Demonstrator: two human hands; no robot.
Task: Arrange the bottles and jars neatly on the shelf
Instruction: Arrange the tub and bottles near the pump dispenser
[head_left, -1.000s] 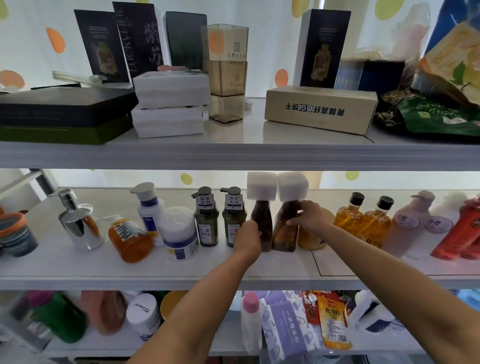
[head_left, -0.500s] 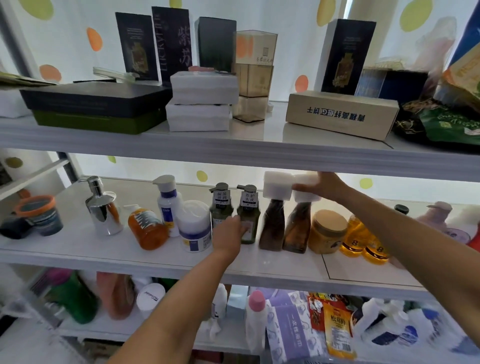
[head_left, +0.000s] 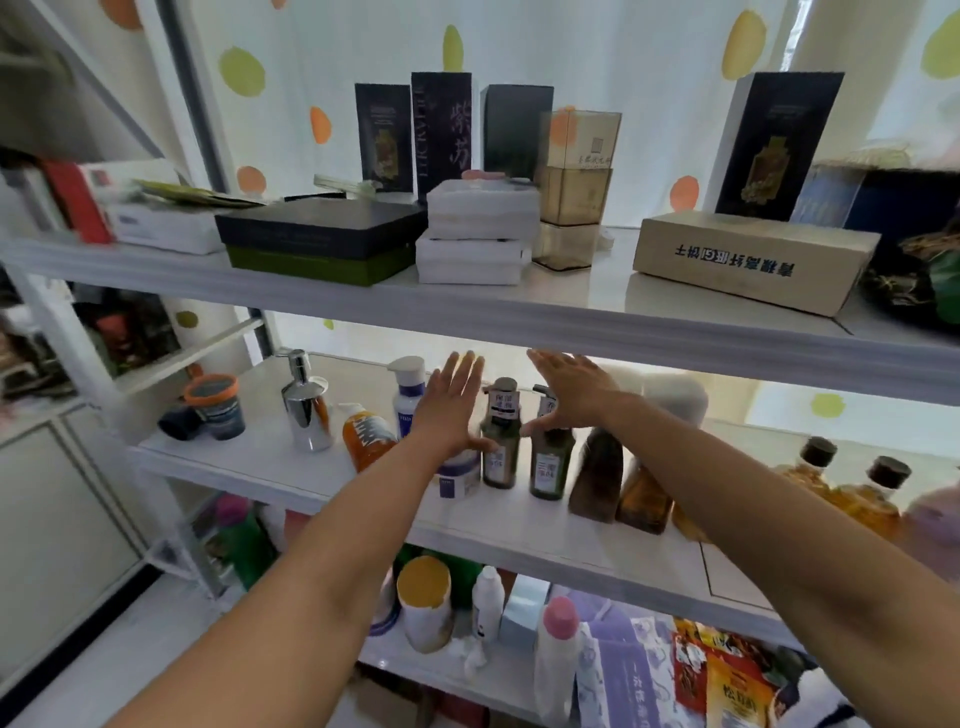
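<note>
Both hands reach in over the middle shelf with fingers spread flat and palms facing the bottles, gripping nothing. The left hand is raised in front of a white pump bottle with a blue band, its thumb stretched toward the left green pump bottle; whether the thumb touches that bottle cannot be told. The right hand is lifted just under the front edge of the top shelf, its thumb pointing down toward the right green pump bottle, which stands upright just beside the first. The bottles and jars sit in a rough row along the middle shelf. Toward its left end stand a dark jar with an orange rim, a chrome pump dispenser and an orange bottle that leans over. A white jar with a blue label sits near the front edge below the left wrist. To the right of the green pair stand two brown bottles, side by side, their tops hidden behind the right forearm. Farther toward the right end, two amber bottles with black caps stand close together. Boxes and a cardboard carton rest on the top shelf.
</note>
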